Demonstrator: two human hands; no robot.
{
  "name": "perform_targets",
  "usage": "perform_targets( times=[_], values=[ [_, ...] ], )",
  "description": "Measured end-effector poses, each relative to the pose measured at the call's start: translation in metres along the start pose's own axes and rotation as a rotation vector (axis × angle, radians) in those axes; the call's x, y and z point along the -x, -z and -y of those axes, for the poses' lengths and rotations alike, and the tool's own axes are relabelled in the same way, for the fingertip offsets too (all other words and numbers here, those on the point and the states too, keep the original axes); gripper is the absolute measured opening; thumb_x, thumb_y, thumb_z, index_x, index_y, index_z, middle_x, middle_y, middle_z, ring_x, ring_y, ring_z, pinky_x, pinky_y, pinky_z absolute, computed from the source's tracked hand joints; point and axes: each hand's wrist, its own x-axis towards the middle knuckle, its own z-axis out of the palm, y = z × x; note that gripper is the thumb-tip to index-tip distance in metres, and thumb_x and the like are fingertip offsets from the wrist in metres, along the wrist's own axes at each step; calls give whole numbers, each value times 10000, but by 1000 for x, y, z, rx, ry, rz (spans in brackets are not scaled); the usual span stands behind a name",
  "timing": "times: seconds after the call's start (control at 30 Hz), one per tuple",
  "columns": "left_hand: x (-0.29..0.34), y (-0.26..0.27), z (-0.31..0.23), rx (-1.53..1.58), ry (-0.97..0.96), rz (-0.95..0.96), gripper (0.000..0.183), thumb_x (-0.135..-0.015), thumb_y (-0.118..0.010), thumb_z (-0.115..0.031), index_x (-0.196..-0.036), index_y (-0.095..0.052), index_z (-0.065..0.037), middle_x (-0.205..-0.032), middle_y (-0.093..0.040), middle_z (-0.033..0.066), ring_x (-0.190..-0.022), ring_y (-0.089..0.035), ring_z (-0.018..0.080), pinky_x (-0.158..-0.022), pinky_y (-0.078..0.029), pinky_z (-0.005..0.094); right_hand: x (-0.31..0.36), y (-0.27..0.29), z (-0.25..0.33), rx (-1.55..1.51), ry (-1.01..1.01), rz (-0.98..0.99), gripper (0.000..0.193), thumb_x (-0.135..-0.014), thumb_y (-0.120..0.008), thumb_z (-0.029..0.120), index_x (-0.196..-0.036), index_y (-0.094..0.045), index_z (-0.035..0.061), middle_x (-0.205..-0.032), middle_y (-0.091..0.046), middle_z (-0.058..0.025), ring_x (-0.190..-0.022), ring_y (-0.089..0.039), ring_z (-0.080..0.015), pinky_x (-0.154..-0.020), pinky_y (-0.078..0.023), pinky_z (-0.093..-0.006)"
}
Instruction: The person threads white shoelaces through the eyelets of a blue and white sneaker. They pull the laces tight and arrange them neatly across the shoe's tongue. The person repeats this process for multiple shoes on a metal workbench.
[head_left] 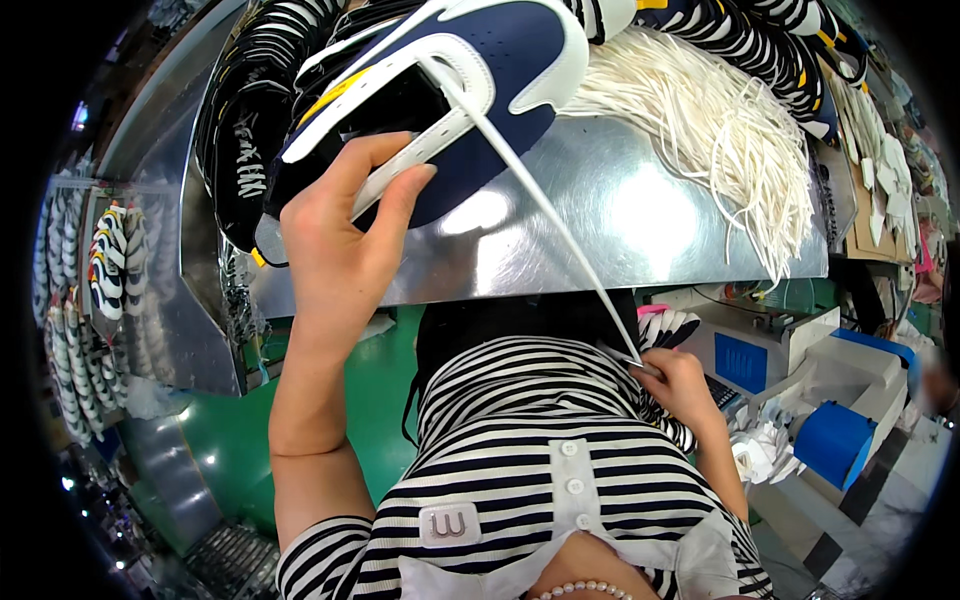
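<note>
A navy and white shoe upper (535, 60) with a yellow stripe is held up over the front of the metal table. My left hand (340, 230) pinches its white eyelet strip between thumb and fingers. From the eyelet area a white shoelace (545, 205) runs straight and taut down to the right. Its lower end is pinched in my right hand (682, 385), which is close to my waist beyond the table's front edge. A thin pointed tip shows at those fingers; whether it is the lace end or a tool, I cannot tell.
A heap of white shoelaces (700, 130) lies on the metal table (470, 265). Stacked dark shoe uppers (225, 140) line its left side, and more (775, 60) sit at the back right. A grey machine with a blue part (835, 440) stands to the right.
</note>
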Motion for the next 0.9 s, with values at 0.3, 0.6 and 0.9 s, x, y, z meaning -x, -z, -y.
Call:
perform_targets(
  times=[0.3, 0.6, 0.9],
  values=[
    [31, -52, 23, -190, -37, 540, 217, -899, -682, -215, -1049, -651, -61, -811, -677, 142, -742, -660, 319, -659, -494, 401, -81, 27, 82, -842, 75, 58, 174, -929, -634, 120, -1060, -685, 17, -802, -623, 23, -632, -458, -26, -583, -349, -193],
    [24, -51, 11, -263, -163, 498, 235, -918, -644, -218, -1068, -665, -38, -951, -682, 128, -878, -654, 312, -732, -506, 417, -165, 14, 96, -956, 221, -168, 157, -898, -715, 100, -1023, -712, 5, -827, -658, 25, -718, -531, -13, -634, -402, -179],
    [-1, -82, 1, -366, -65, 631, 218, -904, -671, -299, -901, -720, -87, -748, -671, 92, -684, -653, 297, -611, -492, 391, -190, -4, 96, -997, 193, -371, 169, -896, -718, 110, -1025, -682, 7, -814, -668, 11, -716, -565, -34, -626, -452, -208]
  ],
)
